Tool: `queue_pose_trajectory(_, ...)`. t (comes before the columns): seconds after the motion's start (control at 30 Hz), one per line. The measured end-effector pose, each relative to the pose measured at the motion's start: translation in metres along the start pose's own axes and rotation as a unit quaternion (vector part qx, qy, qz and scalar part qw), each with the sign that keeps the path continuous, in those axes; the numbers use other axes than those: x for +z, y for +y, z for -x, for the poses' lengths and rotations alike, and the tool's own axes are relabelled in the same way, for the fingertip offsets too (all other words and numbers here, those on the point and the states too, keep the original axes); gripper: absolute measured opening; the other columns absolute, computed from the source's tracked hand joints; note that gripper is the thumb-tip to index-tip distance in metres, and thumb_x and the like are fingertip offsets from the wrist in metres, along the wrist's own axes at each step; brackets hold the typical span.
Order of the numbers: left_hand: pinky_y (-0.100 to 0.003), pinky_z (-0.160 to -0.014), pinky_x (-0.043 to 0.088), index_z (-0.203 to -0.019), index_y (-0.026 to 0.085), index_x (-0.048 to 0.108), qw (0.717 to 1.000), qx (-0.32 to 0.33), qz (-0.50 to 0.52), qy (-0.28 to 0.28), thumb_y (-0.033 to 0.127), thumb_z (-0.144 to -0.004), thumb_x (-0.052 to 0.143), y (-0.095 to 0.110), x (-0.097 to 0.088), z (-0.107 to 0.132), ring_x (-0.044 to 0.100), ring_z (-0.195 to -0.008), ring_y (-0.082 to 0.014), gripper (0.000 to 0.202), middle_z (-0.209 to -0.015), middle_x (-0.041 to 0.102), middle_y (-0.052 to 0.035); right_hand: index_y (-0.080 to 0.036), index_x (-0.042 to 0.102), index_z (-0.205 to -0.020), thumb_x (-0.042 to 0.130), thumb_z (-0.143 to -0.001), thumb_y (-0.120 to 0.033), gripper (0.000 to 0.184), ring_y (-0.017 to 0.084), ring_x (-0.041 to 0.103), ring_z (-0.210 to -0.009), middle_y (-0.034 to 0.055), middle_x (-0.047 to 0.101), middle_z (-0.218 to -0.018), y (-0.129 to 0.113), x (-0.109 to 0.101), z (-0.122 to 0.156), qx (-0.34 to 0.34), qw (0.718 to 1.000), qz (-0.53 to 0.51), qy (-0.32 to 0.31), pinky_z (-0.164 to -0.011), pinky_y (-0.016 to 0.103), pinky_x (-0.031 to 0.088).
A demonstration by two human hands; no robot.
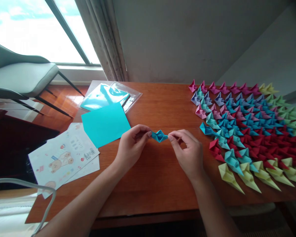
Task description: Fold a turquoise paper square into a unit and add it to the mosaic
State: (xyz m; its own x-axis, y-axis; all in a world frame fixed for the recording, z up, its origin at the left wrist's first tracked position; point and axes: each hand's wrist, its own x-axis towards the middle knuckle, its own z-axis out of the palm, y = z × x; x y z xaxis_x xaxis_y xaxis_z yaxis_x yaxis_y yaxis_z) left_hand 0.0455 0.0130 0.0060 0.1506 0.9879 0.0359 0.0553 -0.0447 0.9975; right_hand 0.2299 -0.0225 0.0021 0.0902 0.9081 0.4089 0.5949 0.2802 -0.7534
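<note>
A small blue origami boat (160,136) is held above the middle of the wooden table, stretched between both hands. My left hand (133,144) pinches its left tip between thumb and fingers. At the opposite tip, my right hand (187,149) pinches in the same way. The boat's folded middle rises to a point, with its hollow sides facing up. Left of my left hand lies a sheet of turquoise paper (106,124). Many folded paper boats (251,120) in red, blue, pink, purple, green and yellow stand in rows beyond my right hand.
Plastic-wrapped turquoise paper (106,95) lies at the table's back left. White sheets with a bear print (66,158) overhang the left edge. A grey chair (24,77) stands by the window, and a white cable (48,204) curves at lower left. A wall borders the table's back.
</note>
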Motion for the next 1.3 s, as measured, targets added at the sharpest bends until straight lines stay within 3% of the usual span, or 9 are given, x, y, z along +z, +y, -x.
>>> queue_pose_trajectory(0.17,-0.023,-0.070,0.050,-0.088,0.016,0.065,0.999,0.014,-0.030,-0.012,0.026,-0.087,0.067,-0.001,-0.001,0.000,0.064,-0.077,-0.0139,0.009,-0.083,0.068,-0.0021,-0.020,0.066,-0.087,0.061,-0.093,-0.019,0.008,0.016,0.058,-0.076,0.0028,0.067,-0.083,0.000,0.000,-0.001,-0.036,0.999,0.019,-0.005,-0.068,0.029,0.047)
queue_pose_trajectory(0.33,-0.024,-0.070,0.051,-0.088,0.016,0.064,0.999,0.012,-0.047,-0.012,0.027,-0.088,0.065,-0.001,-0.002,0.000,0.064,-0.077,-0.0149,0.011,-0.084,0.068,-0.0031,-0.020,0.065,-0.088,0.060,-0.093,-0.019,0.007,0.016,0.057,-0.075,0.0030,0.066,-0.084,0.000,-0.001,0.000,-0.015,1.000,0.022,0.001,-0.067,0.029,0.047)
queue_pose_trajectory(0.53,-0.024,-0.068,0.049,-0.095,0.018,0.065,0.975,0.067,-0.210,-0.034,0.022,-0.090,0.060,0.000,-0.004,0.000,0.062,-0.077,-0.0139,0.008,-0.090,0.067,-0.0032,-0.019,0.068,-0.097,0.061,-0.092,-0.023,0.009,0.018,0.059,-0.079,0.0043,0.065,-0.086,0.002,0.001,-0.001,0.002,0.998,0.045,-0.033,-0.070,0.032,0.048)
queue_pose_trajectory(0.77,-0.024,-0.066,0.049,-0.098,0.019,0.065,0.967,0.087,-0.238,-0.003,0.019,-0.090,0.057,0.003,-0.007,-0.001,0.061,-0.078,-0.0131,0.011,-0.094,0.065,-0.0036,-0.019,0.068,-0.103,0.058,-0.093,-0.023,0.015,0.017,0.057,-0.073,0.0041,0.064,-0.085,0.006,0.000,0.000,0.032,0.998,0.057,-0.010,-0.067,0.031,0.049)
queue_pose_trajectory(0.93,-0.024,-0.066,0.048,-0.096,0.019,0.064,0.962,0.097,-0.253,0.015,0.019,-0.091,0.055,0.004,-0.010,-0.002,0.060,-0.076,-0.0126,0.010,-0.094,0.066,-0.0031,-0.020,0.068,-0.105,0.054,-0.091,-0.018,0.020,0.019,0.062,-0.087,0.0072,0.066,-0.100,0.008,0.001,0.001,0.029,0.999,0.043,-0.010,-0.067,0.029,0.052)
queue_pose_trajectory(1.07,-0.024,-0.065,0.047,-0.099,0.019,0.064,0.950,0.096,-0.295,-0.018,0.023,-0.092,0.055,0.005,-0.008,-0.001,0.059,-0.073,-0.0124,0.012,-0.094,0.064,-0.0037,-0.021,0.067,-0.109,0.054,-0.090,-0.018,0.022,0.022,0.063,-0.095,0.0088,0.067,-0.107,0.010,0.004,0.001,0.016,0.998,0.043,-0.033,-0.069,0.030,0.054)
queue_pose_trajectory(1.3,-0.027,-0.067,0.047,-0.097,0.020,0.066,0.909,0.107,-0.394,-0.085,0.015,-0.089,0.053,-0.002,-0.003,0.002,0.063,-0.078,-0.0162,0.016,-0.094,0.067,-0.0042,-0.021,0.066,-0.087,0.056,-0.090,-0.019,0.011,0.022,0.059,-0.083,0.0061,0.066,-0.088,0.005,0.003,0.000,-0.007,0.995,0.074,-0.061,-0.074,0.035,0.050)
